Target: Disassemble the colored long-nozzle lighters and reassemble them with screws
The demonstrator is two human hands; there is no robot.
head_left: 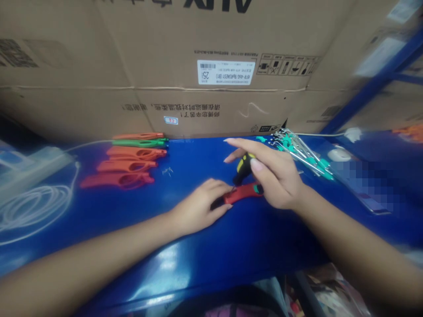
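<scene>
My left hand (203,204) grips one end of a long red plastic housing (244,192) just above the blue table. A green and black piece shows at the housing's right end. In my right hand (277,176) is a short screwdriver (244,167) with a black and yellow handle, held tilted. Its tip meets the housing close to my left fingertips; the exact contact point is too small to make out. Left of my hands lie several small screws (167,171), beside a row of orange-red housings (128,166) and a green housing (140,142).
A pile of metal rods with teal parts (302,154) lies back right, near a phone (366,189) and a white round object (339,154). Coiled white cable (42,202) and a power strip (36,169) occupy the left. A large cardboard box (158,101) walls off the back.
</scene>
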